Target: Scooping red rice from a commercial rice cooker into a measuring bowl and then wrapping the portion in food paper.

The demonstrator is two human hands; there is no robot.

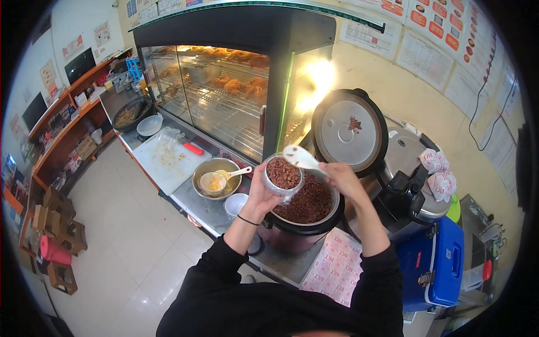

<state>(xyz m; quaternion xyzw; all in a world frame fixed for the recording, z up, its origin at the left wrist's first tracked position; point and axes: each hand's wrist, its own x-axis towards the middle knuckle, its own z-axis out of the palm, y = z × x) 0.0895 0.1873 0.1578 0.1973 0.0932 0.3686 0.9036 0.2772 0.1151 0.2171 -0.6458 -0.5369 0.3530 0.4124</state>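
My left hand [262,194] holds a small bowl [284,173] lined with clear plastic and filled with reddish-brown cooked rice. In my right hand [343,180] is a white rice paddle [302,157], its blade over the bowl's far right rim, with a few grains stuck on it. Beneath both hands stands a large rice cooker [290,236] holding more of the same rice [309,202]. Its round lid [347,128] is raised behind it, with a patch of rice on the inner face. A white bowl [236,204] sits to the left of the cooker.
Left lie a steel bowl [196,185] with a ladle, a white cutting board [168,168] and a red-handled utensil [193,148]. A glass warming cabinet [219,97] with fried food stands behind. Printed wrapping paper [334,267], a second cooker [400,153] and a blue cooler box [448,261] are at right.
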